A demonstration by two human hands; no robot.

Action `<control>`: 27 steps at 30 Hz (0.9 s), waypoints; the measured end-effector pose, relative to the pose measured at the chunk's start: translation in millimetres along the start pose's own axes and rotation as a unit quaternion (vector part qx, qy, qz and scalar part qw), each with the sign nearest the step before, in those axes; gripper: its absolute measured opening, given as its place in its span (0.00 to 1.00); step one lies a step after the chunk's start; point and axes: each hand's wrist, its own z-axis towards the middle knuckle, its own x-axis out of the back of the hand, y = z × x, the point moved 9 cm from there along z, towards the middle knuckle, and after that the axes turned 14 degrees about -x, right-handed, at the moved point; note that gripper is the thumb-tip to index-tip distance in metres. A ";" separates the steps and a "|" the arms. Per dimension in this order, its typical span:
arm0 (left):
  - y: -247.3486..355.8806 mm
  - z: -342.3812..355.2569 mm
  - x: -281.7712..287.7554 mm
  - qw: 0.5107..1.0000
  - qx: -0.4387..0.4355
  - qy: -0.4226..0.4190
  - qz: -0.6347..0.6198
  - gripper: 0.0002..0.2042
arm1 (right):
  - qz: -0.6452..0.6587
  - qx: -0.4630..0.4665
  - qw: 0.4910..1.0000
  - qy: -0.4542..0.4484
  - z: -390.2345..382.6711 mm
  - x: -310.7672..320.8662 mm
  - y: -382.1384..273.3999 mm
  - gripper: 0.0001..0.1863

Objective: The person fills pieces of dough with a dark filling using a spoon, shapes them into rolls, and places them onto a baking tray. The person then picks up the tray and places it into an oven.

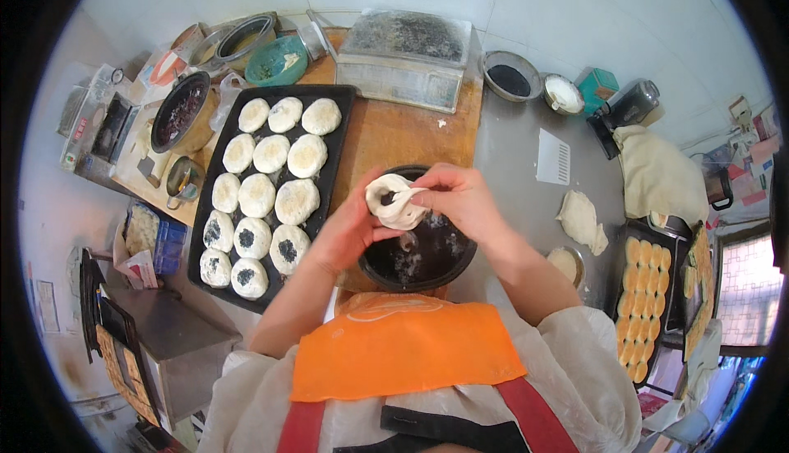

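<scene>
My left hand (349,227) cradles a piece of pale dough (399,213), gathered into a cup with a dark opening at its top. What lies inside is too small to make out. My right hand (460,198) pinches the rim on the right side between thumb and fingers. Directly beneath is a round black bowl (448,260), its inside dusted with white powder. To the left lies a black baking tray (343,116) holding rows of round, flattened buns (297,201). Several buns nearest me carry black seeds on top.
Behind the bowl sits a dusty scale (403,58). A bowl of black seeds (509,75) and a bowl of white powder (564,94) stand back right. Loose dough (580,221) lies on the metal counter; baked buns (641,305) fill a tray far right. A filling pot (182,113) stands left.
</scene>
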 end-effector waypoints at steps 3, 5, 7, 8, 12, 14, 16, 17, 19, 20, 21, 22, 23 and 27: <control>-6.0 -5.6 -3.1 0.986 -0.134 0.017 0.095 0.25 | 0.101 -0.050 0.994 -0.013 4.5 -0.6 7.3 0.11; -2.9 1.0 0.5 0.983 -0.138 0.034 0.113 0.21 | 0.145 -0.037 0.988 -0.041 6.1 -3.0 3.9 0.10; 1.5 10.3 3.3 0.975 -0.137 0.025 0.174 0.19 | 0.014 0.033 0.999 -0.010 4.5 0.0 -11.6 0.08; 4.5 15.2 4.2 0.970 -0.135 0.021 0.203 0.18 | -0.119 0.125 0.984 0.034 -5.2 -0.8 -26.3 0.07; 10.6 43.4 -8.6 0.907 0.003 -0.077 0.414 0.20 | -0.267 0.276 0.919 0.087 -8.3 11.3 -51.2 0.07; 25.6 51.6 -25.5 0.977 -0.031 -0.024 0.208 0.26 | -0.244 0.183 0.952 0.034 0.9 28.8 -57.9 0.08; 27.8 63.4 -12.5 0.983 -0.089 0.055 0.153 0.30 | -0.075 0.105 0.992 0.011 14.1 44.9 -45.2 0.09; 6.6 67.2 -9.4 0.987 -0.074 0.123 0.066 0.28 | 0.012 0.067 0.998 0.001 20.4 49.7 -39.2 0.10; -20.9 75.5 -19.5 0.986 -0.063 0.145 -0.057 0.25 | 0.130 0.026 0.988 -0.078 34.3 45.4 -24.7 0.15; -26.7 80.0 -18.6 0.981 -0.064 0.173 -0.054 0.24 | 0.080 0.074 0.992 -0.060 36.6 50.8 -27.1 0.14; -27.5 87.6 -25.1 0.986 -0.069 0.149 -0.033 0.23 | 0.024 0.122 0.992 -0.033 35.3 60.1 -32.6 0.13; -27.1 91.9 -26.4 0.987 -0.060 0.148 -0.002 0.23 | -0.058 0.199 0.978 0.017 27.5 68.7 -44.2 0.12; -27.4 94.1 -25.5 0.987 -0.053 0.151 0.028 0.23 | -0.142 0.270 0.950 0.063 19.0 72.5 -52.5 0.11; -27.3 113.3 -37.3 0.969 -0.032 0.240 0.041 0.29 | -0.220 0.278 0.920 0.169 16.8 102.3 -58.6 0.21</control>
